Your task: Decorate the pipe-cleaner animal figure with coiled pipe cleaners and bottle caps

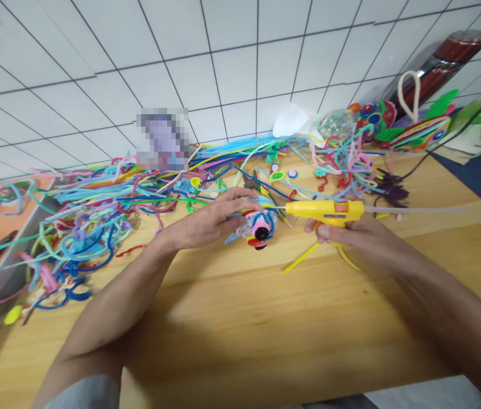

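My right hand (343, 230) is wrapped round the handle of a yellow hot glue gun (321, 210), with a clear glue stick (415, 211) sticking out of its back. A yellow pipe cleaner (300, 258) hangs by the same hand; whether the fingers pinch it I cannot tell. The gun's nozzle points left, close to a small craft fish (261, 222) with black button eyes, a red mouth and pipe cleaners over a clear body. My left hand (219, 216) grips this fish from the left and above, hiding part of it.
Loose pipe cleaners (82, 199) in many colours cover the table's back and left. Pliers (250, 180) lie behind the fish. At the back right are a finished craft fish (419, 133), a clear bottle piece (338, 125) and a red thermos (445, 68). A black cord (449, 136) runs on the right.
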Demonstrator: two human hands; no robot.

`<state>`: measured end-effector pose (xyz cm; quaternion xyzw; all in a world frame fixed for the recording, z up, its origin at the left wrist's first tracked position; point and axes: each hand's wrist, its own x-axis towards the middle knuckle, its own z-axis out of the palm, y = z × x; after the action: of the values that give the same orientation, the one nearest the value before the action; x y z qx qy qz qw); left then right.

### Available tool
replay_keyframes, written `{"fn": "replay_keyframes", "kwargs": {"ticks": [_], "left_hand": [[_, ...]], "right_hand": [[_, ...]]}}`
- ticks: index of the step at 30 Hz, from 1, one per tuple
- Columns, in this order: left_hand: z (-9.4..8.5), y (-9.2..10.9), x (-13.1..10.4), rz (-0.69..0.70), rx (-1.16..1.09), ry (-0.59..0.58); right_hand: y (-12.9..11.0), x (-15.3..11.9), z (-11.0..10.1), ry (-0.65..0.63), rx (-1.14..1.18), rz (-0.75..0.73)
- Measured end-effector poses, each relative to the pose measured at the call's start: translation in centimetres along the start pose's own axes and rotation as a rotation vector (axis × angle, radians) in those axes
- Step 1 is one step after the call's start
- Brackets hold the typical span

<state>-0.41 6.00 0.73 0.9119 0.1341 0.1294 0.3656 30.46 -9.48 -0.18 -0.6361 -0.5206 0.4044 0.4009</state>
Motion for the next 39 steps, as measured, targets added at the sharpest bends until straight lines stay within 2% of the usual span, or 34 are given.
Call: {"fn": "replay_keyframes", "kwargs": {"ticks": [3, 9, 16, 22, 26, 39], "left_hand": [[0.0, 0.1, 0.0, 0.000, 0.004, -0.006], [0.1, 0.0, -0.1, 0.008, 0.007, 0.006], [0.0, 0.1, -0.1, 0.021, -0.003, -0.006], [-0.2, 0.2, 0.1, 0.092, 0.034, -0.008], [-0.2, 0.3, 0.1, 0.092, 0.046, -0.010], [-0.1, 0.2, 0.0, 0.092, 0.036, -0.007]], "right_hand": [[0.5, 0.1, 0.0, -0.117, 0.035, 0.031], [1.3, 0.5, 0.4, -0.151, 0.055, -0.039], [1.0, 0.7, 1.1, -0.191, 0.130, -0.005], [0.2, 0.7, 1.4, -0.185, 0.104, 0.030], [-0.3, 0.6, 1.5, -0.190, 0.072, 0.022], [0.6, 0.6, 1.5, -0.182, 0.003, 0.001]]}}
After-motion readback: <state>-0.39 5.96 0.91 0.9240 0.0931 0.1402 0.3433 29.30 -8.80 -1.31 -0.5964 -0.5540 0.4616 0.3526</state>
